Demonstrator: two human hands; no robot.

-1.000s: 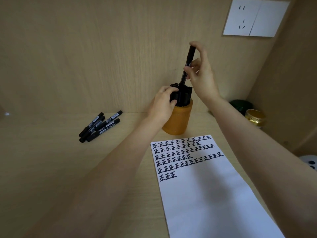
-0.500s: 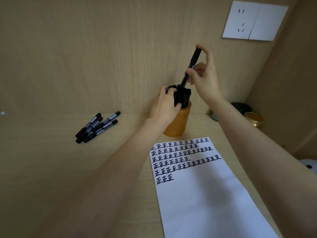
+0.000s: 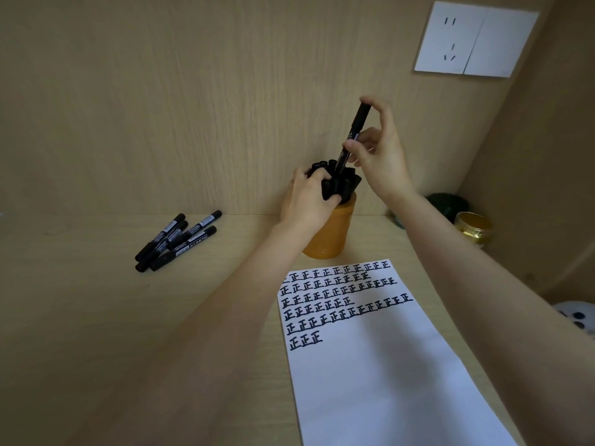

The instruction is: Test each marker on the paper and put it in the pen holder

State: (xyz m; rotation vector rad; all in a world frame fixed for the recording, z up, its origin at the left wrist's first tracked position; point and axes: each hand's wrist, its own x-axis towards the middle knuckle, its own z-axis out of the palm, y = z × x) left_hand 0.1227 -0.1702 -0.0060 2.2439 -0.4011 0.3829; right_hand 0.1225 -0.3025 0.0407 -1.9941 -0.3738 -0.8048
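1. Marker (image 3: 352,136): black, near upright with the top tilted to the right, lower end entering the crowded mouth of the pen holder (image 3: 331,230); not yet seated.
2. Right hand (image 3: 380,156): pinching the marker's barrel between thumb and fingers, forefinger tip resting on the top end.
3. Stored markers (image 3: 338,183): tight black cluster standing proud of the holder's rim. Left hand (image 3: 309,204): curled round this cluster, gripping it together.
4. Pen holder: orange cylinder near the back edge of the surface (image 3: 96,317), just beyond the far edge of the paper (image 3: 370,365).
5. Probable hazard: jamming of the incoming marker against its neighbours, owing to scant free room in the mouth.
6. Further hazard: under a hard downward push, one or more stored markers forced up and out, or the holder tipped toward the back wall; more likely with any slackening of the left hand's grip.
7. Lesser hazard: slip of the pinched barrel and a fall onto the paper, given a hold high on the barrel and a tilted entry.
8. Loose markers (image 3: 177,241): small heap near the back edge, well to the left of the holder, presumably untested.
9. Paper: rows of black test characters at its far end, the rest blank.
10. Gold jar (image 3: 473,226): back right corner, well clear of the hands.
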